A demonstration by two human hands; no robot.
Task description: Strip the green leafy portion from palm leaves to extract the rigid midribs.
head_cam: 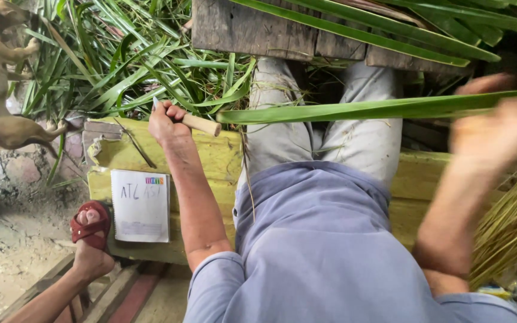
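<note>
The long green leaf [384, 109] is the biggest thing in play. It lies stretched across the person's lap, over the light trousers [330, 134], its long axis running nearly level from side to side of the view. Its narrow tip points toward the left hand [166, 122]; the broad end runs off toward the right hand [489, 134].

Judging from this, stripping goes best with the leaf kept taut and flat, so the right hand should pull steadily along the leaf's length, while the tool meets it squarely near the tip, not at a slant.

The yellow bench [216, 161] carries the person, and a white notebook [140, 205] lies on its left part. A pile of loose green leaves [127, 60] lies beyond the bench, and a bundle of pale stripped fibres [513, 221] hangs at the right.

The right hand is blurred; it appears to grip the leaf from behind, but how far it closes I cannot tell. The left hand is a closed fist around 1 wooden-handled tool [201, 124], the handle's butt pointing toward the leaf tip, just beside it.
</note>
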